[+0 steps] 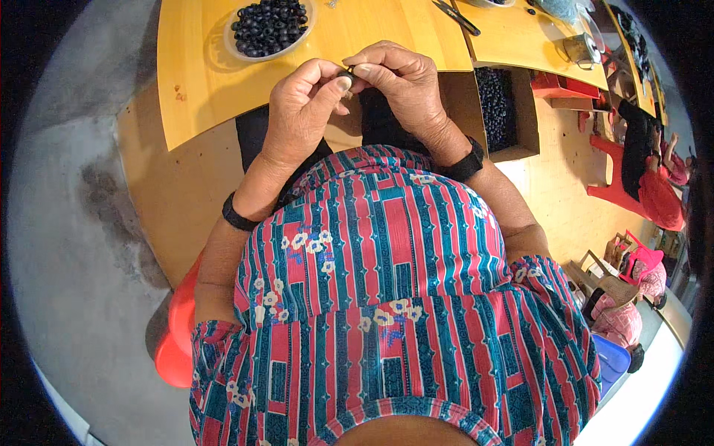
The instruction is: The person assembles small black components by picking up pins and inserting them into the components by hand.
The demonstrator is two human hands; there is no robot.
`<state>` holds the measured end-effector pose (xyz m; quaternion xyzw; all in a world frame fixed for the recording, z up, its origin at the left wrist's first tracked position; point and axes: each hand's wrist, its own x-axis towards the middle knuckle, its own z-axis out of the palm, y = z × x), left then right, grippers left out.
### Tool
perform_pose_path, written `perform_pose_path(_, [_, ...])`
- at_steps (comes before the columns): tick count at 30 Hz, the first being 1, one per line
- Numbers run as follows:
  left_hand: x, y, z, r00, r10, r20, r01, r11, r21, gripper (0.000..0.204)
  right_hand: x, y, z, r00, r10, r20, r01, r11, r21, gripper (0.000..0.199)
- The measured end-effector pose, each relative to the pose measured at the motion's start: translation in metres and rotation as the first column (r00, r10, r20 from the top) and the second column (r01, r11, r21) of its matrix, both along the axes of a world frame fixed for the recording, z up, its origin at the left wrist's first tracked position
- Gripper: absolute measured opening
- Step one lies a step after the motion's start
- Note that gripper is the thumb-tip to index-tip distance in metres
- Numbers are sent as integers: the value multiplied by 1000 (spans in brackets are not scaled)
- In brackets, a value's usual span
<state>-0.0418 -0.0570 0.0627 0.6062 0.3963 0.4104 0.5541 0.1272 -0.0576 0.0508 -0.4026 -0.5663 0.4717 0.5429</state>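
Just past the table's front edge, both hands meet in front of my body. My left hand (301, 108) pinches a small round black bead (346, 75) between thumb and fingertips. The thumb and forefinger of my right hand (401, 80) are pressed together right at the bead's upper side. Whatever they grip is too small to make out. Beyond my left hand, a clear plastic bowl (229, 46) full of glossy black beads (269, 28) stands on the yellow table (197, 97).
An open cardboard box (518, 152) of small dark beads (497, 108) sits right of my right hand, below the tabletop. A slim black tool (457, 16) and a metal mug (581, 50) lie farther right. Red stools and other people (658, 182) appear at the right.
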Motion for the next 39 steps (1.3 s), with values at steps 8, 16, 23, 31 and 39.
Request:
perform_pose_path(8, [-1,3,-8,985,-17,171,37,992,-116,16,-1,0,-10,987,-87,133,54,970,235,16])
perform_pose_path(16, [-1,3,-5,989,25,148,5,980,-200,16,-7,-6,-7,968,-144,207,87,961,264,34])
perform_pose_path(23, [1,3,-4,989,68,133,-20,943,-332,18,-12,-10,-4,885,-290,363,140,911,387,34])
perform_pose_path(31, [1,5,-8,989,38,140,16,930,-367,20,-12,-8,-14,863,-307,401,149,913,379,34])
perform_pose_path(39, [8,6,-3,993,-99,-62,112,953,282,49,-4,-12,-10,928,-145,344,28,946,324,28])
